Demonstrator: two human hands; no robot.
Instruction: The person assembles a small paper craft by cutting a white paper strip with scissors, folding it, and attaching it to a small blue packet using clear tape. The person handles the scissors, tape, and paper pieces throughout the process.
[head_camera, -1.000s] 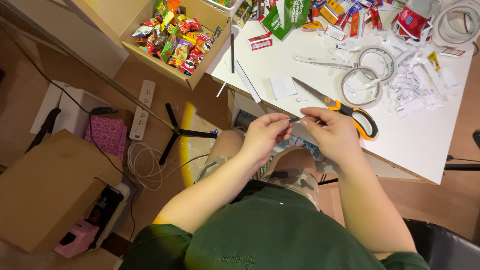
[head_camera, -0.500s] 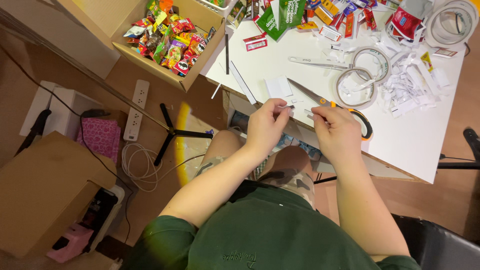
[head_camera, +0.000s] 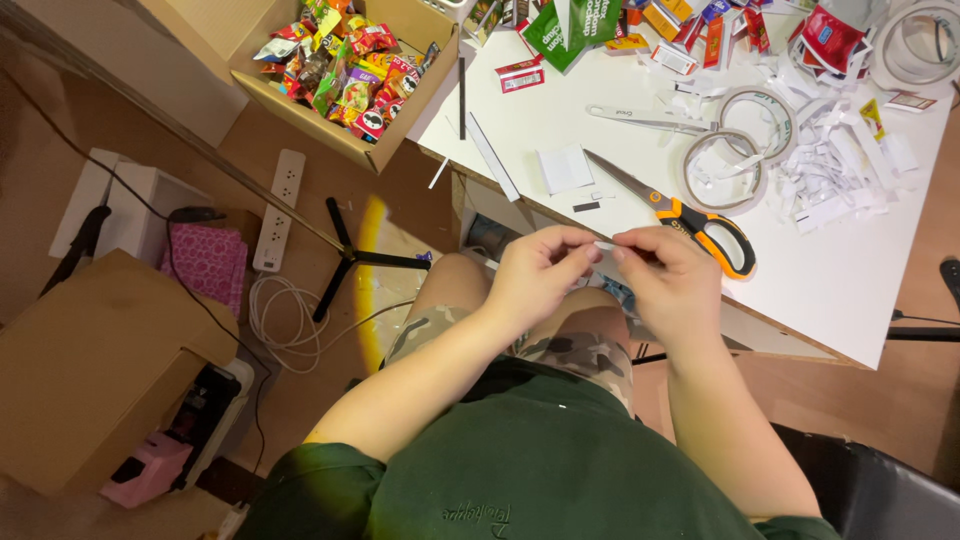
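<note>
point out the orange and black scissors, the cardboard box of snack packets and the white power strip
orange and black metal scissors (head_camera: 700, 222), head view, on the orange handle
open cardboard box of colourful snack packets (head_camera: 400, 130), head view, on its side wall
long white power strip (head_camera: 280, 210), head view, on its middle

White table (head_camera: 850, 290), brown floor (head_camera: 400, 190)

The white counter (head_camera: 860, 300) fills the view from 12 to 3 o'clock. On it, near its centre, lie orange-handled scissors (head_camera: 680, 210), a small white paper square (head_camera: 565, 168) at their 9 o'clock, and two tape rings (head_camera: 735, 160) at their 2 o'clock. A heap of white paper strips (head_camera: 850, 170) lies at 3 o'clock of the rings. Coloured packets (head_camera: 690, 25) crowd the far edge at 12 o'clock. The brown floor (head_camera: 300, 400) carries a white power strip (head_camera: 278, 208) and a cardboard box (head_camera: 90, 370).
</note>
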